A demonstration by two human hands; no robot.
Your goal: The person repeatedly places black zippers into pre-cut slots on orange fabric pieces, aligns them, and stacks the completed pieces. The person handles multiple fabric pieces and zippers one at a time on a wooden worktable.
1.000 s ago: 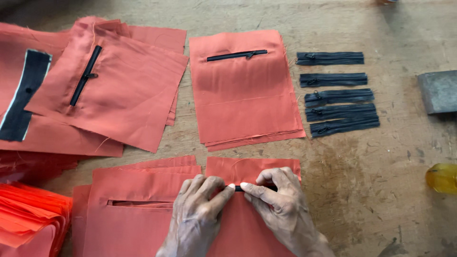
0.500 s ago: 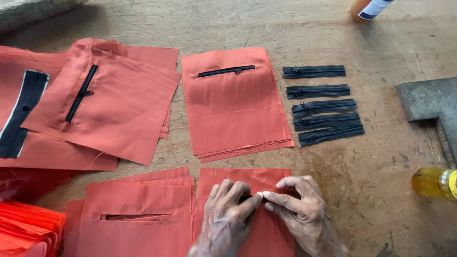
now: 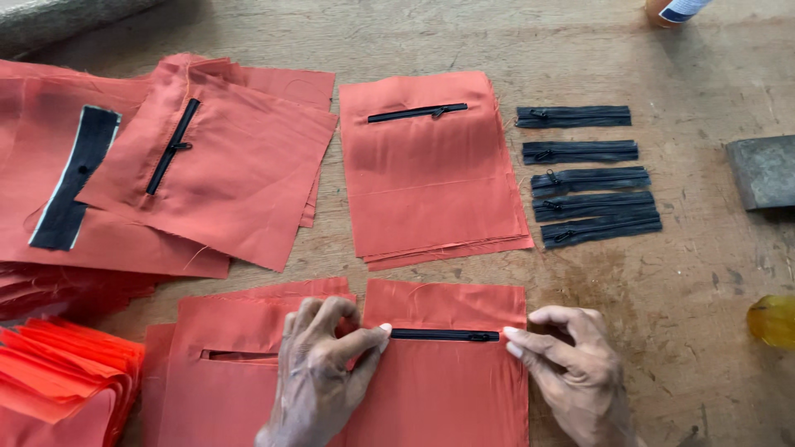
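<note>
An orange-red fabric panel (image 3: 447, 389) lies at the near edge of the wooden table (image 3: 679, 331) with a black zipper (image 3: 445, 335) set in its slot. My left hand (image 3: 319, 372) presses its fingertips on the panel at the zipper's left end. On the zipper's right end rests my right hand (image 3: 571, 368), thumb and forefinger flat on the cloth. Both hands pin the fabric flat; neither grips anything. Under my left hand lies another panel (image 3: 224, 381) with an open slot.
A stack of finished panels (image 3: 431, 182) lies in the middle, with more zippered pieces (image 3: 207, 157) at the left. Several loose black zippers (image 3: 588, 174) are lined up at the right. A grey metal block (image 3: 766, 170), a yellow object (image 3: 774, 319) and folded orange cloth (image 3: 58, 372) sit around the edges.
My hands have slid apart from the middle of the panel to the two ends of the slot, so the black zipper now shows full length. The camera has tilted a little.
</note>
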